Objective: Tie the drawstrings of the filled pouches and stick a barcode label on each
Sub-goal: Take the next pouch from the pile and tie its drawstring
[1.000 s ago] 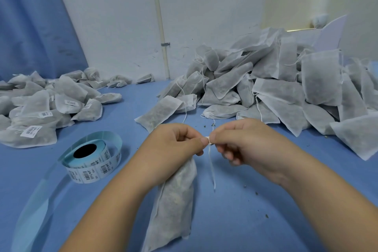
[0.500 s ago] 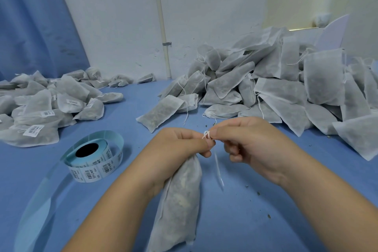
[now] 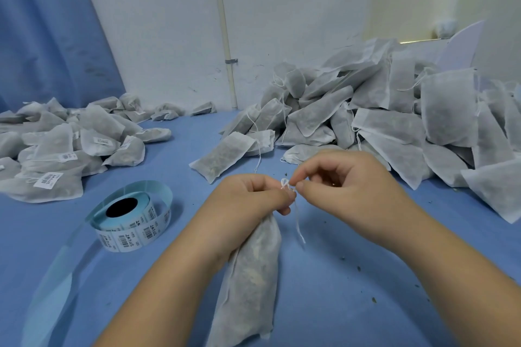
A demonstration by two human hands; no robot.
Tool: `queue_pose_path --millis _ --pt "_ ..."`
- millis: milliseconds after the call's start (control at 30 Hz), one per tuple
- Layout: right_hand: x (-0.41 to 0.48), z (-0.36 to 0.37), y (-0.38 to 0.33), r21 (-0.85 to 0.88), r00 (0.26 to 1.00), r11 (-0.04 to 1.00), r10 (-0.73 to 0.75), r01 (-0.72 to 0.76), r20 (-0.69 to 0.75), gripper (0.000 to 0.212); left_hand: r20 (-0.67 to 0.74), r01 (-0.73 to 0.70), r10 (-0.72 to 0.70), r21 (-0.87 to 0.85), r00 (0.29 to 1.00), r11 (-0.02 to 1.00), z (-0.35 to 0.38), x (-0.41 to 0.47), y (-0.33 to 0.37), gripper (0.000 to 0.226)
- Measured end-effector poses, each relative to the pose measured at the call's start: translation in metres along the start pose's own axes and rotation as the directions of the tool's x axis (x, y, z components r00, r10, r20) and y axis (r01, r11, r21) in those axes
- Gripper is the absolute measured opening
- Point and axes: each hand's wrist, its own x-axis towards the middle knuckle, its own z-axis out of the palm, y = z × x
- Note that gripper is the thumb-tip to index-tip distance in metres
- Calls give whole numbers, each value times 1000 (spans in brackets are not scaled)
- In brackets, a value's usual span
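So, a filled pouch (image 3: 251, 284) is gripped round its gathered neck by the left hand (image 3: 248, 197), low in the middle, over the blue desk (image 3: 352, 304). The white drawstring (image 3: 297, 220) is pinched between thumb and forefinger of the right hand (image 3: 346, 186), right at the left fingertips, where a small loop can be seen. The loose end is left dangling. A label roll (image 3: 132, 222) is parked just left. Labelled pouches (image 3: 56, 155) are heaped far left, and a bigger pile (image 3: 394, 121) is stacked on the right.
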Motion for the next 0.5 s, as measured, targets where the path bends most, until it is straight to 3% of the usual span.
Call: queue_pose_path --millis 500 --pt "0 2 4 -129 999 990 52 -52 -5 10 -126 -111 130 144 983 983 6 3 -6 12"
